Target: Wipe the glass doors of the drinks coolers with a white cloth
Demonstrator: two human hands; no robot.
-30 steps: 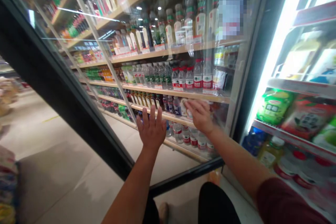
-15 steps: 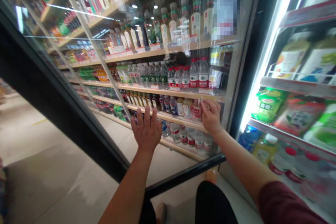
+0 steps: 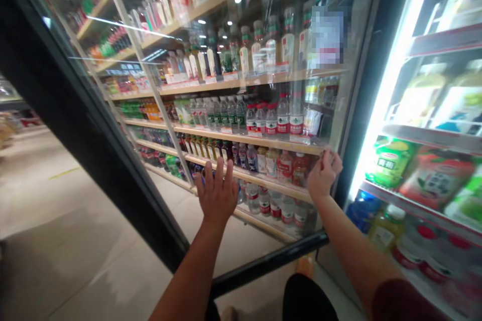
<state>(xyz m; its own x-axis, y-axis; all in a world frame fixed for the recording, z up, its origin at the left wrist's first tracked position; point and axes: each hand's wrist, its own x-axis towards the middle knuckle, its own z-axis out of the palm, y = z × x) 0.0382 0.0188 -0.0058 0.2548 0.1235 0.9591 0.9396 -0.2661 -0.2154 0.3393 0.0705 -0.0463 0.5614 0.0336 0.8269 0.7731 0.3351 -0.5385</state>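
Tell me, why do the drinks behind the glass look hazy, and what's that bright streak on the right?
Head view: the glass door under the left hand carries lamp reflections that veil the bottles; the cooler's light strip is overexposed; the drinks beside it are blurred.

The right hand (image 3: 323, 174) slides rightward across the glass door (image 3: 241, 35), from the middle of the pane a second ago to its right edge now. Its fingers (image 3: 332, 161), spread flat before, are now curled in. The bottles (image 3: 285, 164) on the lower shelf that it covered earlier show through the glass.
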